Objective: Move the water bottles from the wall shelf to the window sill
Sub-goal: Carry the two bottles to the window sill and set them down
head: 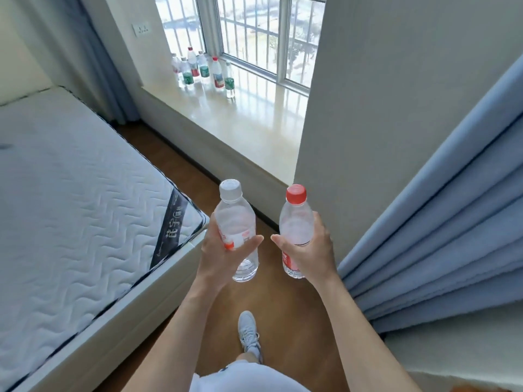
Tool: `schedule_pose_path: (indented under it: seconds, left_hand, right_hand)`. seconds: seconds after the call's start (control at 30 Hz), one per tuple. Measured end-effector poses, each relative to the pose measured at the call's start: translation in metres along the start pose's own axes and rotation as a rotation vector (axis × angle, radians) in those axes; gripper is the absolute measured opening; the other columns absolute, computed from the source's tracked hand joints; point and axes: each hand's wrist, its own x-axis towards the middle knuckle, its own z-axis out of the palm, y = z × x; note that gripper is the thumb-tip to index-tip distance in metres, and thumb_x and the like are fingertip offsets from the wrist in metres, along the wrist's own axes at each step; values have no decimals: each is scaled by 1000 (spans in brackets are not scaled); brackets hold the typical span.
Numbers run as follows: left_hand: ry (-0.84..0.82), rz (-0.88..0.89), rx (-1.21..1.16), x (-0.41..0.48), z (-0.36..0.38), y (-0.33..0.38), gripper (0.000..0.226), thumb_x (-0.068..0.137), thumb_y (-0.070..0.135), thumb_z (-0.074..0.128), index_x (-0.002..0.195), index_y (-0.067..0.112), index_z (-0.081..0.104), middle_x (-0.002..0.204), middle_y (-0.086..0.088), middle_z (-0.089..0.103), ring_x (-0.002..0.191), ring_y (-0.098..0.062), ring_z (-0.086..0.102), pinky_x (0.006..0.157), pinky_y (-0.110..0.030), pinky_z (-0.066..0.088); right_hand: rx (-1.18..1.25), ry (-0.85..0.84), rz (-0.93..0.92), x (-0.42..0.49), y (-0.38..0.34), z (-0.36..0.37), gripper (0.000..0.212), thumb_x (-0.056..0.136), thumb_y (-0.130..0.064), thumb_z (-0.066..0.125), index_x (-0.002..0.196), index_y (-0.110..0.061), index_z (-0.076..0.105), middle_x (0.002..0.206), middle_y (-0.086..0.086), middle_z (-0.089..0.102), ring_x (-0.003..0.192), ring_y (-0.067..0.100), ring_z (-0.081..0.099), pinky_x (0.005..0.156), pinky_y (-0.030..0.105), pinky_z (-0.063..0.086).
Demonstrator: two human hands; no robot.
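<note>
My left hand (219, 251) grips a clear water bottle with a white cap (235, 219), held upright over the wooden floor. Beside it, my right hand (308, 247) holds a clear bottle with a red cap (295, 219) and a red label. The two bottles are apart, roughly level with each other. Ahead lies the glossy cream window sill (249, 120). At its far left end stands a group of several water bottles (202, 70) with red, green and white caps and labels. The wall shelf is out of view.
A bare quilted mattress (70, 193) on a pale bed frame fills the left. A white wall pillar (382, 108) and blue curtain (452, 236) stand at the right. A narrow strip of wooden floor (181, 159) runs between bed and sill. My shoe (247, 329) is below.
</note>
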Motion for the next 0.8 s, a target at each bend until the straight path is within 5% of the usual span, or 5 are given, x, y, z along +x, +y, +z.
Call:
schedule_pose_path:
  seconds: [0.2,0.47,0.57,0.67,0.8]
  left_hand:
    - [31,6,13,113,-32,-6,93,57,60,83,133,23,45,115,3,62,108,-16,62,89,-44,57]
    - [86,-26,-15,226,-60,-19,87,61,51,85,134,33,41,116,8,59,110,-9,59,87,-35,57]
    - [104,-42,-6,257,-62,-24,86,65,45,85,136,32,38,118,7,57,111,-8,58,82,-20,54]
    - [146,-60,13,289,-65,-30,84,67,40,86,136,29,39,119,5,56,111,-10,57,84,-23,53]
    - [201,-72,26,340,-70,-37,83,68,34,87,135,29,39,118,6,56,110,-9,57,78,-13,50]
  right_hand:
    - [28,-31,-3,108,-31,59,66,66,-40,92,118,-25,56,100,-23,60,91,-11,58,72,-2,39]
    - [37,-60,21,199,-50,119,69,65,-47,91,121,-32,54,107,-19,62,100,-3,59,79,12,44]
    - [37,-91,31,227,-51,137,74,59,-61,85,119,-32,54,106,-18,63,102,-2,60,78,14,45]
    - [35,-130,21,261,-54,154,80,55,-71,77,120,-31,54,108,-13,63,102,3,61,76,17,47]
    - [45,-180,0,319,-58,180,72,59,-63,82,116,-29,54,105,-9,62,99,6,61,71,16,45]
